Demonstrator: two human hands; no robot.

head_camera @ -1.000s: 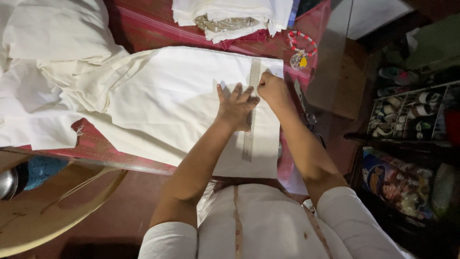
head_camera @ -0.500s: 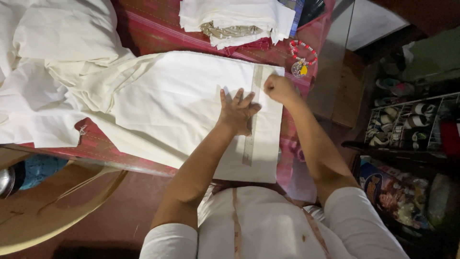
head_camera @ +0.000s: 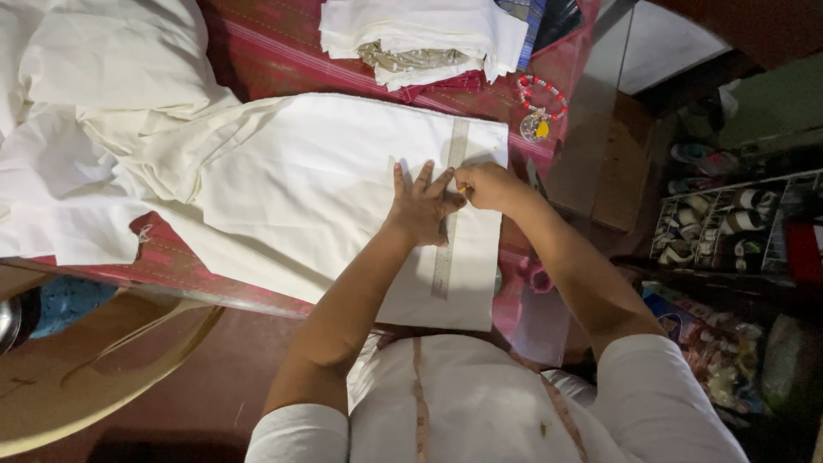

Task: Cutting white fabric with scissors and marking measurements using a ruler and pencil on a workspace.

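The left hand [head_camera: 420, 210] presses the ruler [head_camera: 447, 225] flat on the cream cloth [head_camera: 300, 184], fingers spread; the right hand [head_camera: 487, 184] pinches a small yellow marker. Keep the ruler steady.

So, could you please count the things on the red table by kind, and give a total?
Cream cloth spread flat under the left hand: 1
Crumpled cream cloth heap: 1
Folded cloth stack: 1
Long ruler, beside the right hand: 1
Red and white bead bracelet: 1
Total: 5
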